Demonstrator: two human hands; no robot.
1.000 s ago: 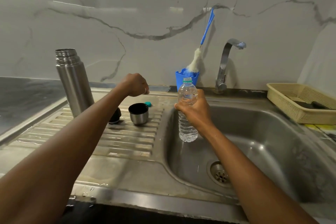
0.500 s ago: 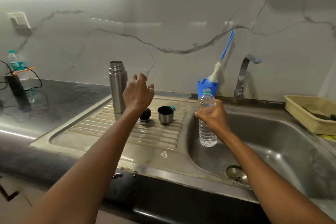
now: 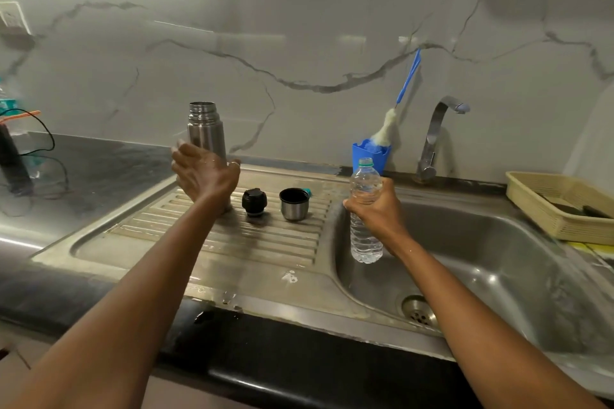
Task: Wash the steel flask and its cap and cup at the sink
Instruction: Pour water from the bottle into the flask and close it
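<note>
The tall cylindrical stainless-steel flask (image 3: 206,129) stands upright and uncapped at the back left of the ribbed steel drainboard (image 3: 265,242). The left hand (image 3: 204,173) is spread wide in front of the flask's lower body, fingers straight and apart, with a ring on one finger; whether the palm touches the steel cannot be told. Just to the right of the flask sits the round black flask cap (image 3: 254,202), and beside that the small steel cup with a dark inside (image 3: 294,204), mouth up; the two stand apart. A small teal object (image 3: 307,191) lies right behind the cup. Further right, the right hand (image 3: 378,212) grips a clear plastic water bottle (image 3: 365,239) round its middle and holds it upright above the left edge of the steel sink basin (image 3: 498,259). Behind the bottle a blue plastic holder (image 3: 362,151) carries a bottle brush with a white head and blue handle (image 3: 387,128), which leans on the marble wall. A curved steel tap (image 3: 432,139) rises behind the basin, and a beige plastic basket (image 3: 538,209) sits at the basin's right. The dark table (image 3: 99,169) runs off to the left of the drainboard.
</note>
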